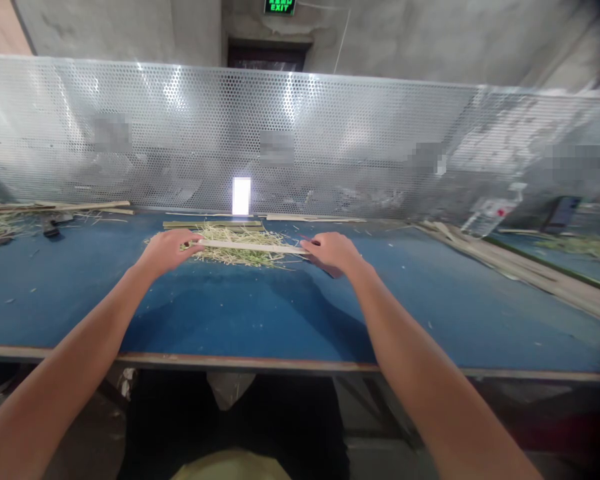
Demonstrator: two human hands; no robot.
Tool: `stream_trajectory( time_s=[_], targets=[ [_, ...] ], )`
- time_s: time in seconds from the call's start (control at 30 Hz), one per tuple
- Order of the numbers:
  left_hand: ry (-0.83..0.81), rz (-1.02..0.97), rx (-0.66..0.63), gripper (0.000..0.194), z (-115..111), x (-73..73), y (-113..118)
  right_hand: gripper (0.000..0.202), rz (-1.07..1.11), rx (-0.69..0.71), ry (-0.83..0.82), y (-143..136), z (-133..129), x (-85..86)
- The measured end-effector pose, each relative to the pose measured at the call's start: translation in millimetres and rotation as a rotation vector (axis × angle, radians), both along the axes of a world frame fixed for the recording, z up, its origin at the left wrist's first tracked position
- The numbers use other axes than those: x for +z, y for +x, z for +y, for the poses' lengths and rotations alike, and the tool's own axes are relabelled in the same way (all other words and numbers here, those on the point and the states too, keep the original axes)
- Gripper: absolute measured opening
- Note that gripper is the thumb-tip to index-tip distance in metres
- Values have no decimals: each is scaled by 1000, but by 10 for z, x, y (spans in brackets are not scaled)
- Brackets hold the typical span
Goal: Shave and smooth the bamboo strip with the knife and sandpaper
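Observation:
A thin pale strip, which looks like split bamboo, is stretched level between my hands above the table. My left hand pinches its left end, and my right hand is closed on its right end. Under my right hand a dark reddish edge shows; I cannot make out what it is. Beneath the strip lies a loose heap of thin pale-green shavings. Just behind the heap rests a flat greenish strip on the blue tabletop.
A perforated metal screen runs along the back. Long strips and a clear plastic bottle are at the right. More strips and a dark object lie at the far left. A bright white rectangle stands against the screen.

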State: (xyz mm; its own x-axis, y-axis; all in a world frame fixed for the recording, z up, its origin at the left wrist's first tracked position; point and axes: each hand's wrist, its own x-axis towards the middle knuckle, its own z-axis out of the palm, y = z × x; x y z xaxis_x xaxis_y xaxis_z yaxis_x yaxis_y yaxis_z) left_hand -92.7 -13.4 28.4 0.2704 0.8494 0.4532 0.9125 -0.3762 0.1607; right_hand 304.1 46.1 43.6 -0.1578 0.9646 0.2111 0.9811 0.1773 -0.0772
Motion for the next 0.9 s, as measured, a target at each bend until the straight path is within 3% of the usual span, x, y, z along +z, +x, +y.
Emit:
stream_trajectory(
  time_s=[0.33,0.5,0.67,0.77,0.9],
  targets=[
    [11,-386,-14,40,50,-43,-1,50,131,82,25,5,-25,15],
    [-8,-750,-17,38,141,-112,-9,63,253,86,-123,-120,-155,51],
    [-34,-1150,-19,43,165,-89,46,64,368,211,-259,-295,-245,32],
    [-17,-1214,16,41,154,-60,54,64,372,279,-280,-345,-242,7],
    [7,-1125,60,38,171,-72,8,59,380,321,-295,-350,-239,-7]
  ],
)
